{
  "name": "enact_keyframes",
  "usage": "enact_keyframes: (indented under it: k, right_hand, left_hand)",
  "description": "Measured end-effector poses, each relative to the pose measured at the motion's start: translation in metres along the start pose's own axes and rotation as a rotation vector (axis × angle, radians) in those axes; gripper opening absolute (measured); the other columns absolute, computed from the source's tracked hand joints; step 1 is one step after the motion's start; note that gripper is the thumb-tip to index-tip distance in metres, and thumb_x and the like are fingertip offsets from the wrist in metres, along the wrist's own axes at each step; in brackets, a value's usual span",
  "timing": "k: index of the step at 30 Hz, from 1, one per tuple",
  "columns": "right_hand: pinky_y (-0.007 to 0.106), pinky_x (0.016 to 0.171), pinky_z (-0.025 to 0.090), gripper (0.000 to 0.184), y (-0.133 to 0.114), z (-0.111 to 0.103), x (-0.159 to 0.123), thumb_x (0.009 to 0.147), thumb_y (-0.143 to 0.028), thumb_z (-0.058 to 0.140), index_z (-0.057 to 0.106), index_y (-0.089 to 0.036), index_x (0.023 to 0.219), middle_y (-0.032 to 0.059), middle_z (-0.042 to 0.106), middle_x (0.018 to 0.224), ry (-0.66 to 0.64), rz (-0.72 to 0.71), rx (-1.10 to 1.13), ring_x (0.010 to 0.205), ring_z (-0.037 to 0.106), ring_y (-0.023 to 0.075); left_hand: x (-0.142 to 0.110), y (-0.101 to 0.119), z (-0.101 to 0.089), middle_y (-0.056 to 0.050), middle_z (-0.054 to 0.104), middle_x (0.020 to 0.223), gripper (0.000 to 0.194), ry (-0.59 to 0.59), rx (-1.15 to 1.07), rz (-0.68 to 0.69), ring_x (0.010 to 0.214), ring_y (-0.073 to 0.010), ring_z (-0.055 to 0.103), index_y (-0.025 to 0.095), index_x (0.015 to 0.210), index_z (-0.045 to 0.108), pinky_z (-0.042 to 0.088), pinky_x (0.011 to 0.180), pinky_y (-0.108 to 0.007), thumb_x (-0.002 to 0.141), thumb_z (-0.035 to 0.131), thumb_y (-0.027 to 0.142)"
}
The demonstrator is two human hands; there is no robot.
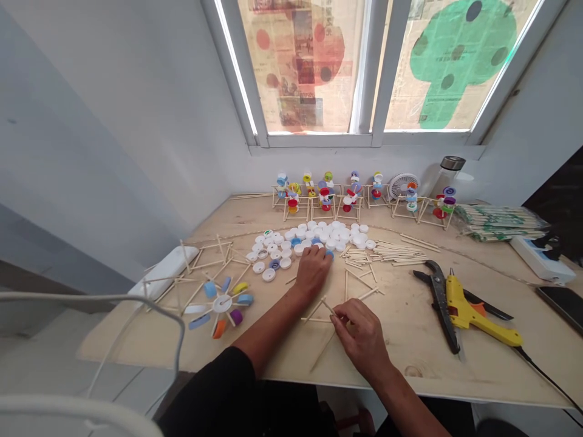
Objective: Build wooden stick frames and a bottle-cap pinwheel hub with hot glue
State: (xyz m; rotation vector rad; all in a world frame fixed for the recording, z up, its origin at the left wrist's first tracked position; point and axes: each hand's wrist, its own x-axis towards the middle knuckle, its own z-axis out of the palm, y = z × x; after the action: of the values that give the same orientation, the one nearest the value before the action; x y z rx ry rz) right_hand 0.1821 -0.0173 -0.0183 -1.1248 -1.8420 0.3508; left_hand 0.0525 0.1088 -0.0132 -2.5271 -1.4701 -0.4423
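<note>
My right hand (362, 331) pinches a thin wooden stick at the corner of a small triangular stick frame (314, 320) lying near the table's front edge. Beyond it, my left hand (313, 268) reaches to the near edge of a pile of bottle caps (334, 230), mostly white with a few blue. Its fingers are bent and close together; their tips and anything in them are hidden. Another stick frame (347, 284) lies just past my right hand. A wheel of sticks with coloured cap pieces (222, 303) rests left of my left forearm.
Loose sticks (387, 252) lie right of the caps. A yellow glue gun (478, 318) and black-handled cutters (439, 297) are at right. Finished cap wheels on stands (325, 197) line the back, near a small fan (404, 185). Stick frames (200, 267) stand at left by a cable (180, 340).
</note>
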Motion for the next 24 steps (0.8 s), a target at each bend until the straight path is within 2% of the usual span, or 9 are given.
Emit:
enact_keyframes:
  k: [5,9,14,19,24]
  right_hand:
    - [0.026,0.059,0.043,0.010,-0.001,0.000,0.000,0.086,-0.019,0.050,0.057,-0.020,0.080,0.0027,0.059,0.069,0.005,-0.017,0.019,0.064,0.055,0.0146]
    - [0.027,0.060,0.043,0.010,-0.002,0.001,0.000,0.087,-0.019,0.049,0.057,-0.020,0.081,0.0031,0.059,0.070,-0.006,-0.027,0.025,0.065,0.055,0.0148]
    - [0.027,0.060,0.042,0.010,-0.003,0.000,0.001,0.087,-0.018,0.049,0.056,-0.020,0.081,0.0028,0.058,0.069,-0.027,-0.021,0.025,0.065,0.054,0.0148]
    - [0.026,0.058,0.042,0.010,-0.002,0.001,0.001,0.086,-0.018,0.050,0.057,-0.020,0.079,0.0017,0.058,0.067,-0.003,-0.039,0.002,0.063,0.055,0.0143]
    - [0.027,0.059,0.042,0.010,-0.001,0.002,0.000,0.087,-0.018,0.049,0.057,-0.020,0.081,0.0025,0.058,0.069,-0.018,-0.042,0.011,0.064,0.054,0.0148]
  left_hand:
    - [-0.022,-0.006,-0.013,-0.009,0.061,0.086,0.018,0.023,0.010,-0.073,0.091,-0.0247,0.050,0.020,0.080,0.063,0.035,0.079,-0.039,0.087,0.047,0.022]
    - [-0.041,-0.026,-0.027,-0.009,0.063,0.087,0.021,0.070,0.025,-0.244,0.090,-0.0257,0.051,0.020,0.084,0.065,0.034,0.077,-0.040,0.087,0.045,0.026]
    - [-0.055,-0.044,-0.031,-0.008,0.066,0.087,0.019,-0.012,0.026,-0.318,0.090,-0.0258,0.054,0.021,0.083,0.067,0.034,0.077,-0.039,0.084,0.048,0.023]
    - [-0.045,-0.054,-0.032,-0.006,0.067,0.091,0.021,-0.035,0.014,-0.362,0.093,-0.0244,0.054,0.024,0.091,0.067,0.034,0.077,-0.037,0.085,0.047,0.027]
    - [-0.009,-0.068,-0.030,-0.010,0.067,0.096,0.026,-0.042,0.065,-0.451,0.098,-0.0274,0.052,0.021,0.095,0.066,0.032,0.079,-0.040,0.085,0.043,0.023]
